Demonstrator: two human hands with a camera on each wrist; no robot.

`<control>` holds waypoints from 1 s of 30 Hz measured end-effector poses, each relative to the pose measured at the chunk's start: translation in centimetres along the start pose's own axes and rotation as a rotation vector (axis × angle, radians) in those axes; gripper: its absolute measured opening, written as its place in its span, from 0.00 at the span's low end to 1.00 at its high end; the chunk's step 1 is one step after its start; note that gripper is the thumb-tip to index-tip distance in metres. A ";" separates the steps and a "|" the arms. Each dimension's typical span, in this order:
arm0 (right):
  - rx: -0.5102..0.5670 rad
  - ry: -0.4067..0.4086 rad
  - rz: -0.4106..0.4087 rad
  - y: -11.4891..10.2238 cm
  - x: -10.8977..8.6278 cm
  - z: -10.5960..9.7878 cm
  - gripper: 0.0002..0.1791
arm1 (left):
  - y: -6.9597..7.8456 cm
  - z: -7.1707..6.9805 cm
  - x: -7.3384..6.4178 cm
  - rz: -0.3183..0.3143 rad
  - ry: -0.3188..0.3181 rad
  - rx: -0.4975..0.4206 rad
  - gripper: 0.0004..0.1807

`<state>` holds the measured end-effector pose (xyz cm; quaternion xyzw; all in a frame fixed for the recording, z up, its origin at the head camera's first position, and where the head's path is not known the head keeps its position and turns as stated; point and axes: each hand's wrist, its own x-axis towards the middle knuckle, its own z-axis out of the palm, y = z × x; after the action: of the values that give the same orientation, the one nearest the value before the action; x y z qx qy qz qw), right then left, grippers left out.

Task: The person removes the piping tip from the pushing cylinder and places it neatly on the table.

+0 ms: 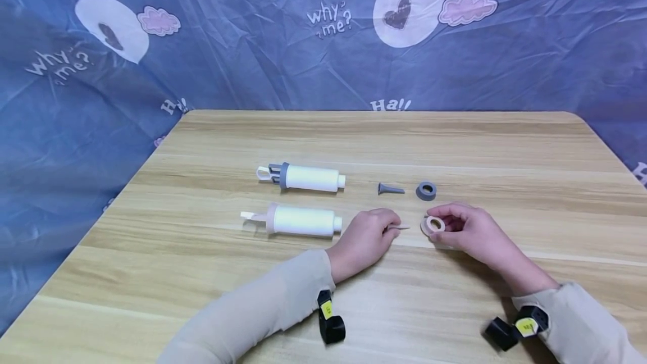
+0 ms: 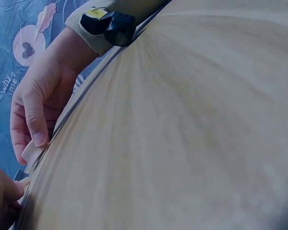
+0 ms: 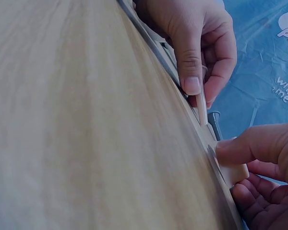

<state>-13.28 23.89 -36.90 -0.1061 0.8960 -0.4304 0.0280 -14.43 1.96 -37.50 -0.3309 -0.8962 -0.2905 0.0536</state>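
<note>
My left hand [image 1: 365,240] pinches a slim beige tapered nozzle [image 1: 399,227] between thumb and fingers; its tip points right, close over the table. In the right wrist view the nozzle [image 3: 202,108] tilts downward out of that hand. A beige ring [image 1: 433,226] sits between the thumb and fingers of my right hand [image 1: 470,235], low at the table, its hole facing up. The ring [image 2: 32,154] also shows in the left wrist view. Just beyond both hands lie a dark grey flared nozzle [image 1: 390,189] and a dark grey ring [image 1: 426,190].
Two white syringe-like tubes lie left of the hands: one with a grey collar [image 1: 313,178], one with a beige collar [image 1: 303,221], each with a pull handle at its left end. The wooden table [image 1: 151,274] meets a blue printed cloth [image 1: 273,44] behind.
</note>
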 end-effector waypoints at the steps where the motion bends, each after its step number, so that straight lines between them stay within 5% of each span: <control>1: 0.000 0.003 0.004 0.0 0.0 0.0 0.23 | 0.0 0.0 0.0 0.005 0.000 0.002 0.05; 30: -0.014 -0.006 0.049 -0.1 -0.1 0.2 0.24 | -0.3 0.8 0.2 -0.053 0.081 -0.003 0.02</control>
<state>-13.19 23.73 -36.94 -0.0855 0.9012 -0.4229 0.0404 -14.69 2.31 -38.32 -0.2953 -0.9013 -0.3061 0.0816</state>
